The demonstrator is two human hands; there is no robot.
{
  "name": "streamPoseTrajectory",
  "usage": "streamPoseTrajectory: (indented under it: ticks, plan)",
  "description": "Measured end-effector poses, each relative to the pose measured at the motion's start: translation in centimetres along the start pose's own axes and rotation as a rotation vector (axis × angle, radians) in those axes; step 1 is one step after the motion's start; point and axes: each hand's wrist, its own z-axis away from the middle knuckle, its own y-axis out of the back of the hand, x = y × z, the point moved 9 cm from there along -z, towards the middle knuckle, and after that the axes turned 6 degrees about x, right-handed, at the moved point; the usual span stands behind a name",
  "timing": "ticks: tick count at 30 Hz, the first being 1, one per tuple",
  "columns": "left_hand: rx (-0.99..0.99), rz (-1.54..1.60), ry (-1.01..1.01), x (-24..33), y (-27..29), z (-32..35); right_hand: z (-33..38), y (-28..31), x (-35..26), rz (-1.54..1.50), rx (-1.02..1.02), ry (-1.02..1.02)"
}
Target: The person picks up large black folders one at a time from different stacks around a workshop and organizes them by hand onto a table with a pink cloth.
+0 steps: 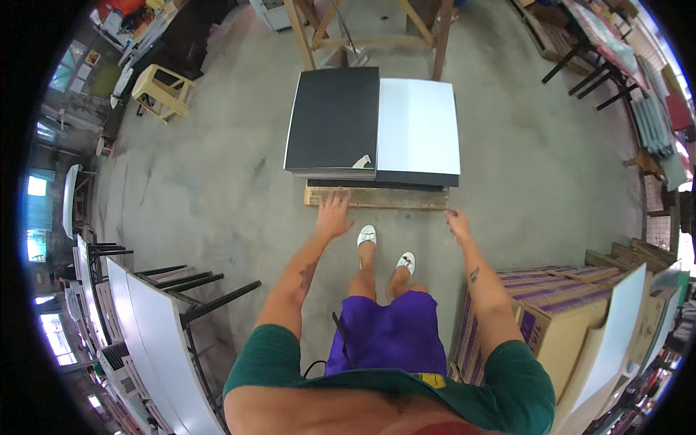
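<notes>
A stack of black sheets (333, 119) stands in front of me, with white sheets (417, 123) beside it on the right. A torn pale patch marks the black stack's near right corner. Both rest on a low wooden platform (391, 199) whose near board sticks out toward me. My left hand (333, 215) is open, its fingers stretched over the left part of that board. By the board's right end, my right hand (457, 223) has its fingers closed in a pinch; what they hold, if anything, is too small to make out.
A wooden frame (377, 43) stands directly behind the stacks. A yellow plastic stool (163, 90) is far left. White-topped tables (148, 312) with black legs stand near left. Large cardboard cartons (558, 297) stand close at my right. Another table (591, 29) is far right.
</notes>
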Motion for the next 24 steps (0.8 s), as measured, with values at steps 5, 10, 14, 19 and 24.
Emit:
streamPoseTrajectory:
  ticks: [5, 10, 14, 19, 24]
  plan:
    - [0.077, -0.023, 0.003, -5.7, -4.9, -12.2, -13.6, -4.0, -2.2, 0.041, 0.104, 0.037]
    - [0.086, 0.01, -0.035, -9.7, -11.6, -15.5, -23.0, -4.8, -1.2, 0.181, 0.244, -0.018]
    - [0.229, -0.027, -0.128, -10.5, -12.8, -15.7, -29.5, -3.8, 2.7, 0.295, 0.363, -0.055]
    - [0.325, 0.291, -0.171, -11.0, -7.4, -16.3, -34.5, -3.2, 6.8, 0.268, 0.424, -0.102]
    - [0.568, 0.531, 0.259, -15.5, -3.0, -12.9, -33.1, -4.1, 4.1, 0.486, 0.437, -0.185]
